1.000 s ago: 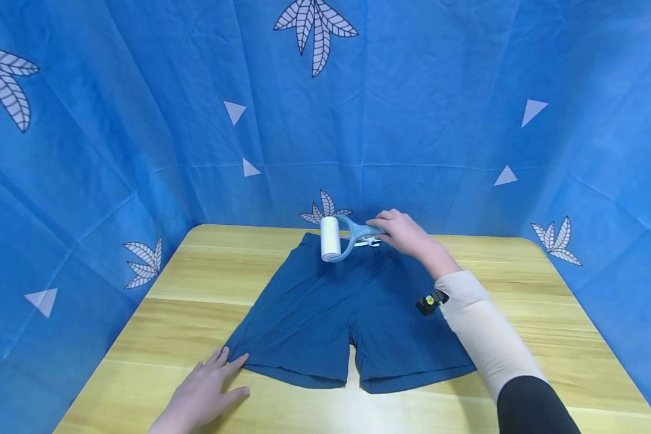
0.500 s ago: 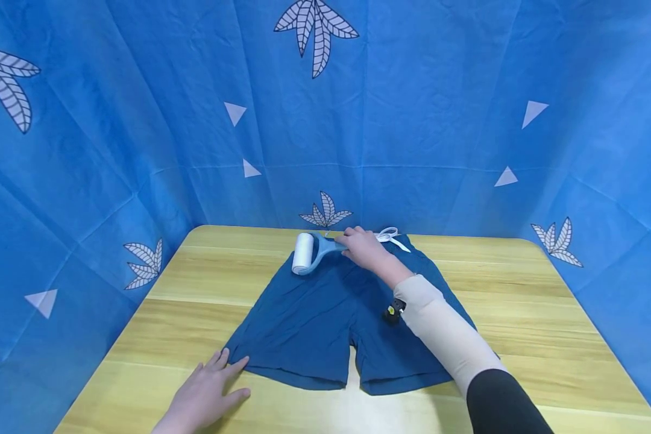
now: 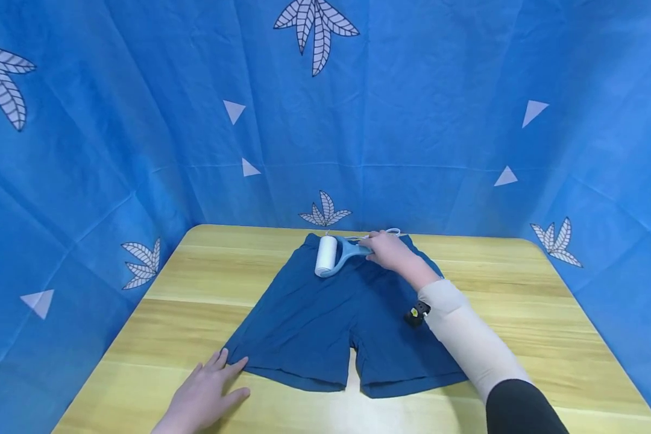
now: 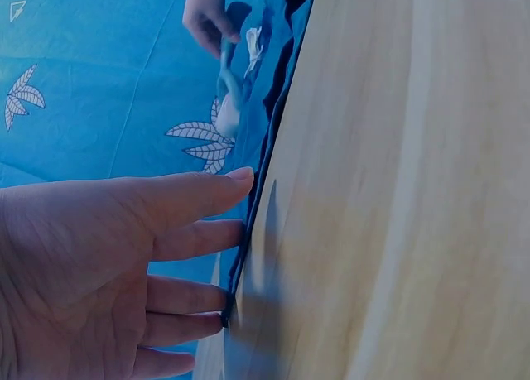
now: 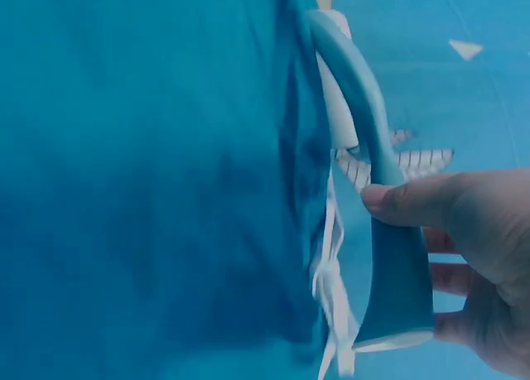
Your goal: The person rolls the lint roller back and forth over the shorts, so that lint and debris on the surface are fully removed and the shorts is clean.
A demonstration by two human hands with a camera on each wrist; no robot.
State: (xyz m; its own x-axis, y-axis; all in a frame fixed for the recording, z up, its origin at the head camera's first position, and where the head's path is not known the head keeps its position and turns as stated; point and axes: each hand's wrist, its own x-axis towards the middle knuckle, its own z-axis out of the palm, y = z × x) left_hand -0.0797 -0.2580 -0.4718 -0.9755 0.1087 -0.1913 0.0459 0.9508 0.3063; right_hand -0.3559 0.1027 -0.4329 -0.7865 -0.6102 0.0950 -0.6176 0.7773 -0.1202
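Dark blue shorts (image 3: 304, 325) lie spread flat, waistband at the far side and leg openings toward me. My right hand (image 3: 389, 250) grips the blue handle of a lint roller (image 3: 326, 256), its white roll on the upper left of the shorts near the waistband. In the right wrist view, thumb and fingers pinch the handle (image 5: 399, 272) from both sides. A white drawstring (image 5: 333, 301) hangs at the waistband beside it. My left hand (image 3: 203, 392) rests with spread fingers at the lower left hem; in the left wrist view its straight fingertips touch the fabric edge.
The shorts lie on a light wooden table (image 3: 190, 283) with rounded far corners. A blue curtain (image 3: 423, 108) with white leaf prints hangs behind the table and along both sides. My right forearm, with a wrist camera (image 3: 416, 313), reaches over the right leg of the shorts.
My right hand moved the lint roller left and down onto the upper left of the shorts, then back right along the waistband. The left hand has stayed put.
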